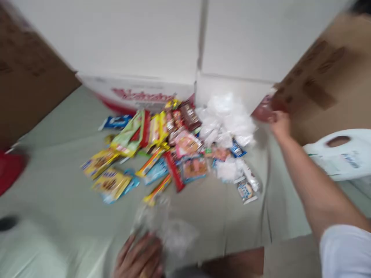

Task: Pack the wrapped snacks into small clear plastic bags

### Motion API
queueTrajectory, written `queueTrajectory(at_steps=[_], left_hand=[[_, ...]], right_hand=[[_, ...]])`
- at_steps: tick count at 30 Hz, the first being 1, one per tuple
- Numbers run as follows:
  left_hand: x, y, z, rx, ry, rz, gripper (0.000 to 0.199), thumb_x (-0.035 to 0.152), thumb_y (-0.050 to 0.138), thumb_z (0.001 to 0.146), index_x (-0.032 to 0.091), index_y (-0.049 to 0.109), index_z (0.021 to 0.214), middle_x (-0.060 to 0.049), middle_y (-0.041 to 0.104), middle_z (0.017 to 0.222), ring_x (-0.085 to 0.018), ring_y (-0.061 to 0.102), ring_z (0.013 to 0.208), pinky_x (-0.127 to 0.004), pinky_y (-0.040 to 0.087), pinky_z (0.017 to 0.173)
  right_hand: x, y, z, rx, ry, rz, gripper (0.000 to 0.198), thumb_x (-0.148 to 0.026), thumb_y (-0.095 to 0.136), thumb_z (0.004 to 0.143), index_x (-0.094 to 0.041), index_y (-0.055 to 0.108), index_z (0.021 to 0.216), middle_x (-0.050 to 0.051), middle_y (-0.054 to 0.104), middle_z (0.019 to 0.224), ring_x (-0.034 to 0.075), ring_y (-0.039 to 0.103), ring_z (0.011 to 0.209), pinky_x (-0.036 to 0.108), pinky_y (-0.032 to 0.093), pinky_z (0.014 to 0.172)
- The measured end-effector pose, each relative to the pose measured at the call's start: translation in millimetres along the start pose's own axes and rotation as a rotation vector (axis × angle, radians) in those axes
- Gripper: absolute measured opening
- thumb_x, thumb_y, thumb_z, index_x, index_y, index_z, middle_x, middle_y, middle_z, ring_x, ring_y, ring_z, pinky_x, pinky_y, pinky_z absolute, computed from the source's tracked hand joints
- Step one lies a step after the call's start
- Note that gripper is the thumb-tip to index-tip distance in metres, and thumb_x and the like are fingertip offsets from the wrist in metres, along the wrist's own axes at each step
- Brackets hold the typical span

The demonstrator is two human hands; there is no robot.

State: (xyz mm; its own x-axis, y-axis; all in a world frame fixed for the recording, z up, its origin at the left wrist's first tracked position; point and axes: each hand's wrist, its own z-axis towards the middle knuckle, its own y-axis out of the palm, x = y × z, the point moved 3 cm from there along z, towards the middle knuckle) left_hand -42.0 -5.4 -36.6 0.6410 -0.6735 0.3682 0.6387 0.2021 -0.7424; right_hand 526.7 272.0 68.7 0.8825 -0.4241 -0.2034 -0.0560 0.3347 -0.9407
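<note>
At the back right, my right hand [280, 122] is closed around a reddish-pink bottle [264, 110] with a pale top; it is blurred and stands against the cardboard. My left hand [140, 256], smeared by motion at the bottom, has its fingers bent over the near end of a clear plastic bag [176, 231]. Between the hands lies a pile of wrapped snacks, with yellow packets [111, 183], a green packet [130, 133], a red stick pack [174, 172] and a dark brown packet [189, 116]. Crumpled white plastic bags [226, 116] lie just left of the bottle.
A white box with red lettering [139, 94] stands behind the pile. Cardboard [327, 73] rises at the right and more cardboard [31, 73] at the left. A large white jug with a handle [344, 154] lies beyond my right forearm. A red object [10, 172] is at the left edge.
</note>
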Motion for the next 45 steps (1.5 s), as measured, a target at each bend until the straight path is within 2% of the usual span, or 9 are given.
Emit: queueTrajectory(at_steps=[7, 11, 15, 20, 28, 33, 36, 41, 45], left_hand=[[1.6, -19.0, 4.5, 0.126, -0.152, -0.133, 0.024, 0.014, 0.065, 0.084, 0.021, 0.050, 0.067, -0.005, 0.073, 0.104, -0.027, 0.060, 0.129, -0.054, 0.048, 0.112], [-0.3, -11.7, 0.5, 0.252, -0.375, -0.033, 0.020, 0.027, 0.074, 0.088, 0.022, 0.054, 0.084, -0.009, 0.064, 0.112, -0.031, 0.055, 0.134, -0.056, 0.050, 0.108], [-1.7, -1.9, 2.7, 0.185, -0.489, 0.074, 0.052, 0.046, 0.080, 0.084, 0.019, 0.057, 0.122, -0.020, 0.055, 0.136, -0.042, 0.041, 0.147, -0.066, 0.041, 0.114], [-17.5, -5.3, -1.8, 0.134, -0.494, 0.022, 0.005, 0.019, 0.064, 0.093, 0.021, 0.069, 0.095, -0.011, 0.064, 0.120, -0.035, 0.048, 0.141, -0.056, 0.046, 0.111], [-25.6, -32.8, -4.3, 0.285, -0.589, -0.313, 0.007, 0.029, 0.057, 0.100, 0.022, 0.057, 0.102, -0.008, 0.061, 0.108, -0.025, 0.062, 0.120, -0.044, 0.054, 0.099], [22.7, -39.7, 5.7, 0.224, -0.135, -0.185, 0.053, 0.044, 0.079, 0.086, 0.026, 0.054, 0.130, -0.015, 0.056, 0.138, -0.036, 0.049, 0.141, -0.060, 0.043, 0.115], [35.2, -31.1, 16.4, 0.098, -0.005, -0.045, 0.043, 0.032, 0.074, 0.090, 0.033, 0.062, 0.132, -0.011, 0.059, 0.146, -0.038, 0.037, 0.152, -0.068, 0.022, 0.125], [25.0, -31.1, 41.7, 0.000, -0.196, -0.385, 0.018, 0.026, 0.053, 0.100, 0.024, 0.071, 0.096, -0.006, 0.077, 0.100, -0.028, 0.066, 0.123, -0.059, 0.036, 0.119], [29.8, -34.5, 43.7, 0.081, -0.674, -0.861, 0.029, 0.045, 0.050, 0.104, 0.021, 0.061, 0.090, 0.001, 0.063, 0.068, -0.014, 0.060, 0.063, -0.029, 0.052, 0.068]], right_hand=[[-13.6, -24.2, -197.7, 0.057, -0.031, 0.606, 0.028, -0.053, 0.061, 0.094, -0.035, 0.074, 0.111, 0.018, 0.076, 0.101, 0.032, 0.069, 0.077, 0.047, 0.051, 0.063], [-80.7, -27.4, -318.6, -0.268, -0.012, 0.739, 0.034, -0.060, 0.064, 0.091, -0.031, 0.072, 0.106, 0.014, 0.074, 0.095, 0.031, 0.068, 0.077, 0.051, 0.056, 0.073], [-161.8, -12.4, -381.6, -0.436, -0.254, 0.797, 0.059, -0.060, 0.072, 0.084, -0.028, 0.063, 0.133, 0.014, 0.068, 0.130, 0.032, 0.065, 0.116, 0.048, 0.056, 0.095], [-189.6, 4.5, -394.0, -0.585, -0.221, 0.741, 0.028, -0.052, 0.064, 0.091, -0.026, 0.074, 0.098, 0.006, 0.075, 0.089, 0.024, 0.067, 0.083, 0.038, 0.054, 0.082], [-143.3, -8.0, -380.8, -0.744, 0.204, 1.067, 0.046, -0.065, 0.081, 0.072, -0.022, 0.067, 0.081, -0.005, 0.049, 0.055, 0.010, 0.037, 0.048, 0.023, 0.027, 0.041], [-146.6, -15.7, -398.7, -0.734, 0.341, 1.220, 0.047, -0.061, 0.087, 0.066, -0.022, 0.065, 0.077, -0.006, 0.045, 0.055, 0.009, 0.035, 0.048, 0.020, 0.024, 0.039], [-151.6, -22.4, -406.4, -0.804, 0.378, 1.241, 0.048, -0.063, 0.088, 0.066, -0.022, 0.065, 0.078, -0.008, 0.042, 0.052, 0.007, 0.029, 0.045, 0.019, 0.020, 0.038], [-148.6, -45.4, -393.7, -0.821, 0.330, 1.241, 0.048, -0.065, 0.085, 0.070, -0.023, 0.069, 0.089, -0.006, 0.046, 0.058, 0.008, 0.032, 0.045, 0.021, 0.021, 0.037], [-146.2, -65.3, -373.3, -0.580, 0.141, 1.346, 0.062, -0.073, 0.067, 0.084, -0.031, 0.063, 0.129, 0.007, 0.069, 0.099, 0.022, 0.067, 0.085, 0.033, 0.058, 0.070]])
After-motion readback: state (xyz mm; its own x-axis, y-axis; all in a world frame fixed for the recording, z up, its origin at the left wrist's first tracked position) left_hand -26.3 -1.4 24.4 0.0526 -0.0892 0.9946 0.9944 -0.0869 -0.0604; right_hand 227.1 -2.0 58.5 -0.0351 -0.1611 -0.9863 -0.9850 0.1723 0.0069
